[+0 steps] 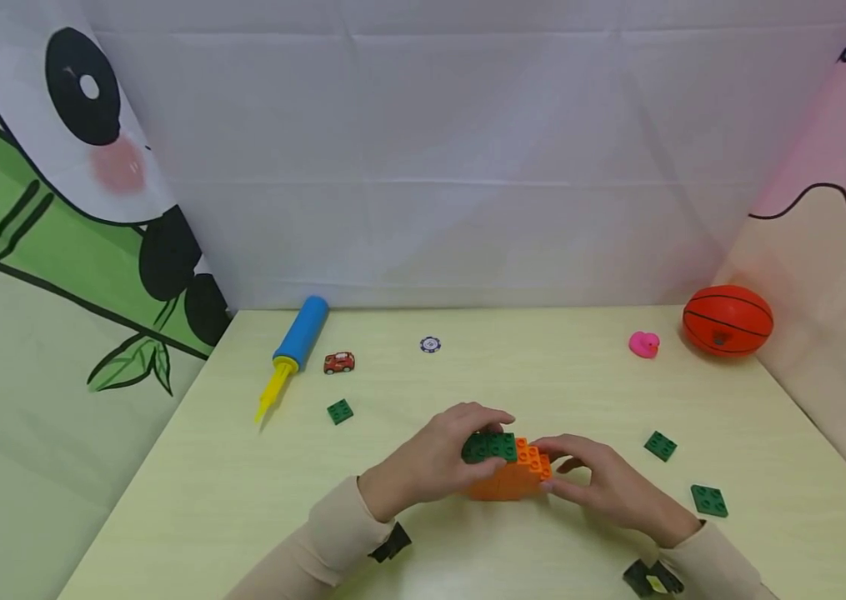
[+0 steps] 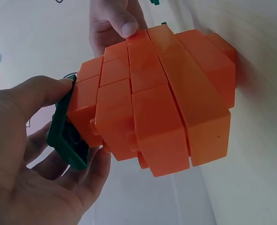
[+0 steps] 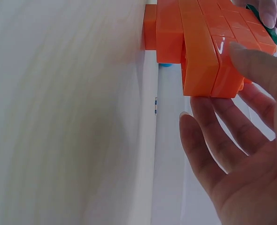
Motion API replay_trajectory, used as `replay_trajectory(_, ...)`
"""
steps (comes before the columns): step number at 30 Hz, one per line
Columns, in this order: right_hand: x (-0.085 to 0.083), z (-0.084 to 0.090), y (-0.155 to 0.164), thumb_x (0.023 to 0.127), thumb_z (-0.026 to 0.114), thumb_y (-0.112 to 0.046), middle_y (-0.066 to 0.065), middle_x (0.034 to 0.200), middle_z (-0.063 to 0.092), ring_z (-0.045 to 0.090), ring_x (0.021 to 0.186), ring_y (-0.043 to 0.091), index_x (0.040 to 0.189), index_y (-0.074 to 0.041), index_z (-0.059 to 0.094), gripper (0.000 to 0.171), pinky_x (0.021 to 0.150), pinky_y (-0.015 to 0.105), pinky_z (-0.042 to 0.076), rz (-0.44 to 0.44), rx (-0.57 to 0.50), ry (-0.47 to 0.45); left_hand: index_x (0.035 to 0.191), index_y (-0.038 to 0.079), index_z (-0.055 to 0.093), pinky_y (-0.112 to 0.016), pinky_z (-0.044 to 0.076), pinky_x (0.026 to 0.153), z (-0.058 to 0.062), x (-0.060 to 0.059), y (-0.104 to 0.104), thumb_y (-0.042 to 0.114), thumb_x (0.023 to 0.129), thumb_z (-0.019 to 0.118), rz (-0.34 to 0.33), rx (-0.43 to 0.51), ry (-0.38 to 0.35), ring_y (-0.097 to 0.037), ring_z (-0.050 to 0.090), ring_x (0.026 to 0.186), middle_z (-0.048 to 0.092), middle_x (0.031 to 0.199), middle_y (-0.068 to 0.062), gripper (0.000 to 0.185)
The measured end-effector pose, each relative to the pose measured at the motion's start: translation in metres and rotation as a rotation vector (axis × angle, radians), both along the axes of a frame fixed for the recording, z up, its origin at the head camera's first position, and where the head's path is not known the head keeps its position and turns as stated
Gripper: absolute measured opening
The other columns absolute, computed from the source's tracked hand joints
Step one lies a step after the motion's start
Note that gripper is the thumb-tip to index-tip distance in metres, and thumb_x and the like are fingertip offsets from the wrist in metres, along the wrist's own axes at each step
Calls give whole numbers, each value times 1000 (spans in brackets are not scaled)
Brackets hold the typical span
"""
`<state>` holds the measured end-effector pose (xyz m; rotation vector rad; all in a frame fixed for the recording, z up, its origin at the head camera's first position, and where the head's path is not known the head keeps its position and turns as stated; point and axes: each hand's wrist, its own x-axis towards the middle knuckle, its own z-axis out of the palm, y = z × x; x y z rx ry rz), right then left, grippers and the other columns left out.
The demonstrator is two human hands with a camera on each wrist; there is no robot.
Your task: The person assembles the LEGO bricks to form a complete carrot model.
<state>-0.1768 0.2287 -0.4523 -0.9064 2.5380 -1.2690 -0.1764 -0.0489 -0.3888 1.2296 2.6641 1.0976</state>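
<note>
A body of stacked orange toy bricks (image 1: 505,483) stands on the table in front of me, its layers showing side by side in the left wrist view. My left hand (image 1: 438,454) pinches a green toy brick (image 1: 488,447) between thumb and fingers at the top of the stack. From the left wrist, that green brick (image 2: 63,126) sits tilted against the orange top, with a gap along one edge. On the right end, my right hand (image 1: 603,479) grips the orange stack, thumb on the near face and fingers behind, as the right wrist view shows.
Loose green bricks lie at left (image 1: 340,411) and right (image 1: 660,446), another green brick (image 1: 709,501) nearer me. Farther back are a blue-and-yellow pump (image 1: 301,337), a red toy car (image 1: 339,362), a poker chip (image 1: 430,344), a pink rubber duck (image 1: 643,344) and a small basketball (image 1: 728,321).
</note>
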Motion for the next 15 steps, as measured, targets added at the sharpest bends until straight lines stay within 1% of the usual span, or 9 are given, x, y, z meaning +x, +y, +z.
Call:
replay_trajectory(5, 0, 1, 0, 94, 69, -35, -4, 130, 63, 60, 112, 9, 137, -21, 58, 47, 90, 30, 55, 0, 4, -3, 137, 14, 55, -29, 48, 100, 1, 0, 1, 18, 92, 72, 24, 8, -55, -8, 58, 109, 64, 119, 3, 48)
replay_trajectory(12, 0, 1, 0, 93, 69, -36, -5, 129, 63, 60, 112, 9, 137, -22, 58, 47, 90, 30, 55, -1, 9, -6, 137, 16, 56, -28, 49, 99, 2, 2, 4, 19, 92, 73, 61, -27, -76, -8, 59, 107, 65, 118, 4, 48)
replay_trajectory(15, 1, 2, 0, 93, 69, -37, -5, 129, 63, 60, 112, 10, 137, -22, 57, 48, 90, 31, 55, -3, 17, 9, 139, 16, 55, -27, 49, 97, 3, 2, 5, 18, 92, 73, 66, -38, -91, -8, 58, 105, 65, 116, 4, 51)
